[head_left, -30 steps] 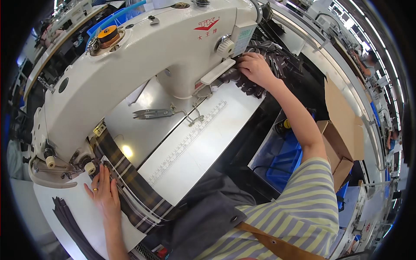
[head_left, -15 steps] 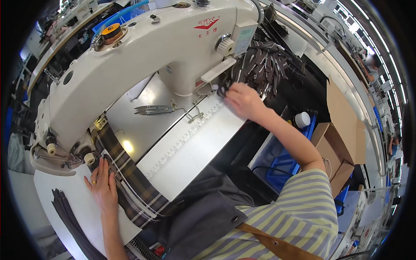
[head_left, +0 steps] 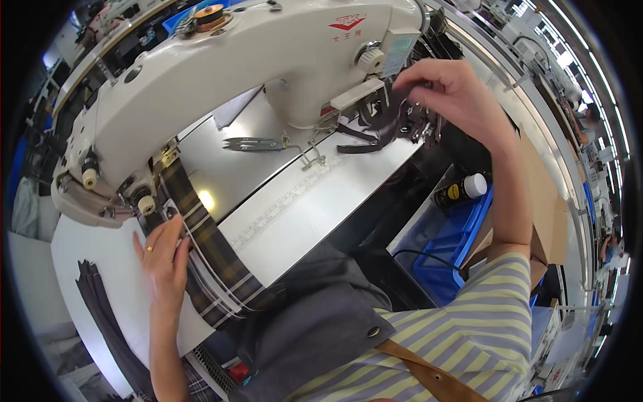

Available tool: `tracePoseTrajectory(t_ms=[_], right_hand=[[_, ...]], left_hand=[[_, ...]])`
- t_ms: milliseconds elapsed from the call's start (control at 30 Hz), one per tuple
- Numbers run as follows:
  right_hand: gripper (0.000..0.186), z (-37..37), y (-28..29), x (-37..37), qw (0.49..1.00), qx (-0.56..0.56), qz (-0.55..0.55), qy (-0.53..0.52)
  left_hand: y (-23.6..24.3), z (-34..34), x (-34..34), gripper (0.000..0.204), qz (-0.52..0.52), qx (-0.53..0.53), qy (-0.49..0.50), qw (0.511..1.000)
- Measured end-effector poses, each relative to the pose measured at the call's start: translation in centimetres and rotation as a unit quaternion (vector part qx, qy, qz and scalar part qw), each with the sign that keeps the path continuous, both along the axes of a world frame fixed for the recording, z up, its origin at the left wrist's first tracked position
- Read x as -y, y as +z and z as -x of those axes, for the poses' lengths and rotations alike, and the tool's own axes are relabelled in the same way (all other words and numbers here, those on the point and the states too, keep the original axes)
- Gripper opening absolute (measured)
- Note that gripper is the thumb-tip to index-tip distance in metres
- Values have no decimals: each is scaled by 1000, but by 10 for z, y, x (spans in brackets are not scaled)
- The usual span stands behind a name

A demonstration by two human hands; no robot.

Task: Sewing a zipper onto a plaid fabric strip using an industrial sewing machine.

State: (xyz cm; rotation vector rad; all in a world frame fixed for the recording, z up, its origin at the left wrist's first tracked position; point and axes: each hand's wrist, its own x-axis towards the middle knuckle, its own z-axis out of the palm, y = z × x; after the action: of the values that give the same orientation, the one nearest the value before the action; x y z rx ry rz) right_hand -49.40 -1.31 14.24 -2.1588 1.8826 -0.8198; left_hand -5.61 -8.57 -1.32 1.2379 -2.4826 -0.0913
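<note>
A plaid fabric piece (head_left: 213, 249) with white stripes runs under the head of a white sewing machine (head_left: 268, 50). My left hand (head_left: 165, 262) lies at its left edge, just below the needle area, with the fingers stretched out over the cloth. At the right end of the machine bed, my right hand (head_left: 455, 97) is raised over a bundle of dark fabric strips (head_left: 418, 127), its thumb and fingers closed on a blurred dark strip. Some strips (head_left: 362, 139) spill onto the ruler-marked bed. Thread snips (head_left: 253, 144) lie behind the ruler on the metal plate.
More dark strips (head_left: 104, 315) hang over the white table (head_left: 74, 234) at left. On the right stand a blue bin (head_left: 435, 271), a black bottle with a white cap (head_left: 462, 189) and an open cardboard box (head_left: 546, 208). A dark grey cloth (head_left: 315, 321) covers my lap.
My right hand has lifted away from the bed to the upper right, and dark strips now spread onto the bed's end. My left hand stays by the plaid fabric's edge.
</note>
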Motion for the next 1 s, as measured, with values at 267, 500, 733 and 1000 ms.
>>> tracePoseTrajectory(t_ms=[267, 500, 733, 1000], right_hand=[[10, -122, -12, 37, 946, -92, 14, 312], [23, -162, -83, 67, 946, -48, 135, 290], [13, -171, -98, 83, 892, -213, 237, 320], [27, -209, -130, 39, 895, 134, 221, 364]], left_hand=[[69, 79, -21, 38, -549, -359, -224, 721], [33, 30, -51, 38, -679, -487, -88, 542], [26, 0, -82, 29, -587, -361, -19, 725], [12, 0, -135, 49, -304, -385, -89, 867]])
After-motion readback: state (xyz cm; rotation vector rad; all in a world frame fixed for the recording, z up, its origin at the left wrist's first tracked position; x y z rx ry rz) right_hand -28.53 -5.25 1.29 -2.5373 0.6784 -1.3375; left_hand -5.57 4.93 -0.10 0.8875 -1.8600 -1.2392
